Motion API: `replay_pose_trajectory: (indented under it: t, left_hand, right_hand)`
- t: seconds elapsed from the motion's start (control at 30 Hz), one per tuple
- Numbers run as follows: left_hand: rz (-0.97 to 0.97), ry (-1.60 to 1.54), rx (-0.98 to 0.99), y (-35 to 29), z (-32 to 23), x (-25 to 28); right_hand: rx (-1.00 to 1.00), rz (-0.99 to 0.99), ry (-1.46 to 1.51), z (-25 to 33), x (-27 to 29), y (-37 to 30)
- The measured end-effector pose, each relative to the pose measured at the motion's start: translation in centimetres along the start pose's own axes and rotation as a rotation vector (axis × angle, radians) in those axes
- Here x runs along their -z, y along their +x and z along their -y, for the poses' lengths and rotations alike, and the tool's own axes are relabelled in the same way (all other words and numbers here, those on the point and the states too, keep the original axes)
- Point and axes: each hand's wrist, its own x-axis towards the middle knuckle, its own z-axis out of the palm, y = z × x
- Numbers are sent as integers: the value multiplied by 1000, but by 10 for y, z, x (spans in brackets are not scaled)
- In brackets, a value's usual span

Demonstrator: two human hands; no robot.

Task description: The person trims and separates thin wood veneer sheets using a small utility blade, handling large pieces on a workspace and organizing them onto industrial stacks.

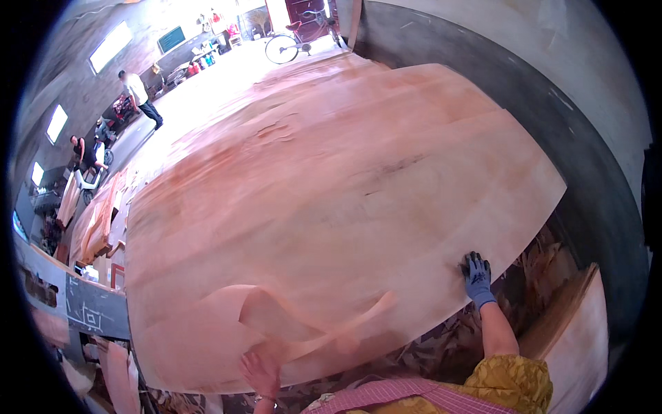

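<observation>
Wood veneer (338, 207), a broad, thin, pinkish-tan sheet, lies flat in front of me in the head view, filling most of the space between the dark lower band of the wall (586, 145) on my right and the cluttered side on my left. Its near edge curves past my body and climbs to a corner at the right. Close to that edge, left of centre, a curled flap (276, 314) of the same thin wood lifts in a wave; I cannot tell whether it is a separate piece or part of the sheet.

My bare left hand (261, 372) is at the near edge, just below the curl, back of the hand up. Its fingers reach forward over the wood, but they blur into its colour, and I cannot tell whether they press flat or pinch the edge. My right hand (477, 277), in a blue-grey glove with dark fingertips, rests palm down near the right part of the near edge, its fingers stretched out and slightly apart.

Torn scraps (441, 341) lie below the edge, between me and the sheet. A pale stack (576, 345) leans at my lower right. Far off, a bicycle (296, 45) stands by the doorway, and at the left a person in a white top (138, 93) is on foot, well apart from me.
</observation>
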Motion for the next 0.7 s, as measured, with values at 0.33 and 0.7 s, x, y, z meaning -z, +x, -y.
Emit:
replay_pose_trajectory:
  t: [0.33, 0.7]
  left_hand:
    - [48, -21, -26, -29, -24, 29]
    - [133, -95, -140, -16, -12, 29]
  right_hand:
    - [32, -67, -17, -30, -12, -43]
    - [13, -82, 177, -27, -27, -26]
